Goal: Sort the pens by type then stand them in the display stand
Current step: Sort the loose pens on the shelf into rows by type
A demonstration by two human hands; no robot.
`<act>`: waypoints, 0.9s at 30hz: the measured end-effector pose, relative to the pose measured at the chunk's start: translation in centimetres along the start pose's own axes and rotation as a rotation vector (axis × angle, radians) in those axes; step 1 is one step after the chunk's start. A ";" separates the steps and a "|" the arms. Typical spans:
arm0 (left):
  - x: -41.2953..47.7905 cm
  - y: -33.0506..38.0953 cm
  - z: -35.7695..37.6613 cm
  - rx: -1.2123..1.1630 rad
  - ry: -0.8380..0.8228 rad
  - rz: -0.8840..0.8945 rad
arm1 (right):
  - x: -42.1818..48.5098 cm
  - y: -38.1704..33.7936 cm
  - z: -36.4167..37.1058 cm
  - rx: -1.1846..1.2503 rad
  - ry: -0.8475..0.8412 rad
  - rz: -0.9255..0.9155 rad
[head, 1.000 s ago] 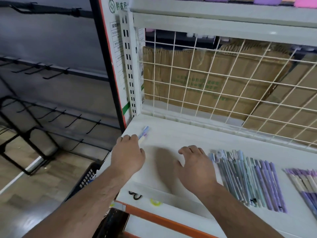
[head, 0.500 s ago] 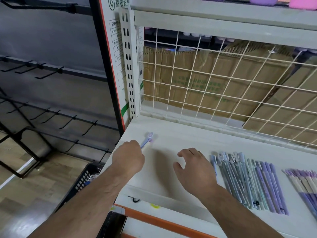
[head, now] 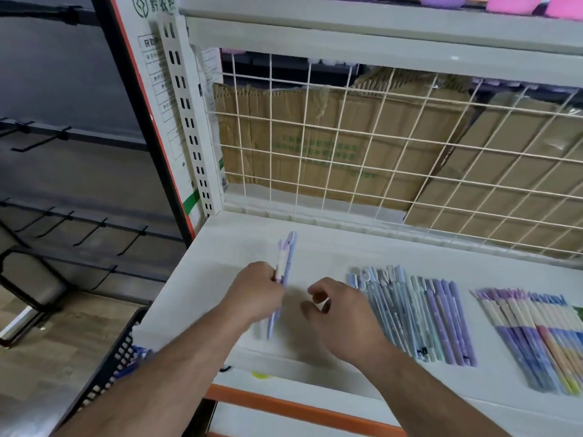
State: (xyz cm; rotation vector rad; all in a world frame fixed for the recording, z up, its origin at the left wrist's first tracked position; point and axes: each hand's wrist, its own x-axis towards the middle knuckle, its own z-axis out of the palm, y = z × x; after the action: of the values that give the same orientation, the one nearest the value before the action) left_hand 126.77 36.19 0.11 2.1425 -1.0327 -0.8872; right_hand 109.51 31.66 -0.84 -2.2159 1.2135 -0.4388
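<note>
Head view: left hand (head: 255, 288) pinches lilac pens (head: 286, 253) mid-barrel, with the long axis running away from the person and the caps at the far end. Right hand (head: 344, 320) hovers just beside them, fingers loosely curled around nothing. Sorted row (head: 413, 310) lies roughly parallel on shelf (head: 331, 247), nearer the right hand.

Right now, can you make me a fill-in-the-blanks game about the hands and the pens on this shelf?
The left hand pinches a pen coloured ____.
The right hand holds ____.
The row of pens beside the right hand lies ____ on the white shelf.
Behind the wire grid sit brown ____ boxes.
Missing words: purple; nothing; flat; cardboard.
</note>
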 end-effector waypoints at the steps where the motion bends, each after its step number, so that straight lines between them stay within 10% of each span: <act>1: -0.5 1.0 0.9 -0.142 -0.045 -0.015 | -0.2 0.2 -0.5 0.103 -0.008 0.034; 9: -2.9 4.9 6.1 -0.446 -0.164 -0.075 | -1.7 3.2 -4.2 0.454 -0.140 0.142; 27: -3.0 4.7 8.9 -0.500 -0.013 -0.088 | -3.3 6.5 -4.9 0.115 -0.072 0.219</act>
State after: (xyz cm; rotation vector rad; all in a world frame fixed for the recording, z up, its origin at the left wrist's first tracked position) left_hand 116.51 34.26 -0.90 1.7679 -0.6386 -1.0719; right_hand 100.84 30.08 -1.07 -1.9593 1.3393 -0.3286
